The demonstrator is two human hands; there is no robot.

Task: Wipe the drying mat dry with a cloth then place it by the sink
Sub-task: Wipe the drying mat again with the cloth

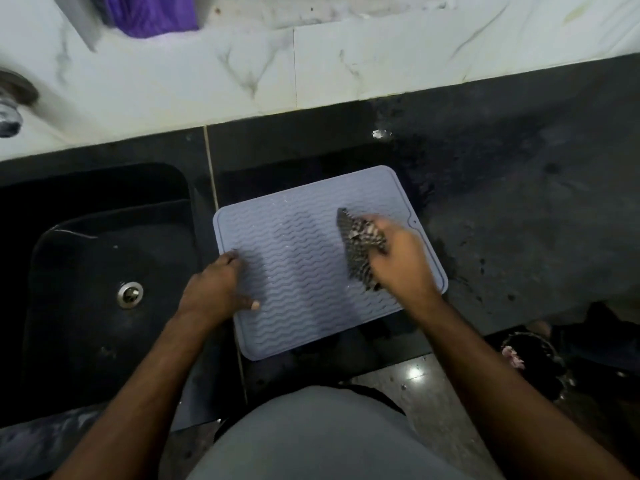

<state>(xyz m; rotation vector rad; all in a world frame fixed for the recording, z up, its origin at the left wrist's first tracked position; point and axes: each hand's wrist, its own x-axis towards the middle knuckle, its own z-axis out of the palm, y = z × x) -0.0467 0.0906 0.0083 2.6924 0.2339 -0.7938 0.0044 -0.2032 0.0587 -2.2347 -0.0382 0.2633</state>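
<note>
A pale lavender drying mat [304, 258] with wavy ridges lies flat on the dark counter, just right of the black sink [104, 258]. My right hand [401, 258] grips a bunched black-and-white checked cloth [360, 247] and holds it against the mat's right half. The hand and cloth look motion-blurred. My left hand [218, 285] rests on the mat's left edge, fingers spread and pressing down. Small wet glints show along the mat's ridges.
The sink has a metal drain [130, 294]. A tap [10, 109] sticks out at the far left of the white marbled wall [346, 64]. A purple object [152, 12] sits at the top. The counter [519, 220] to the right is wet and speckled. A bin [533, 362] stands on the floor.
</note>
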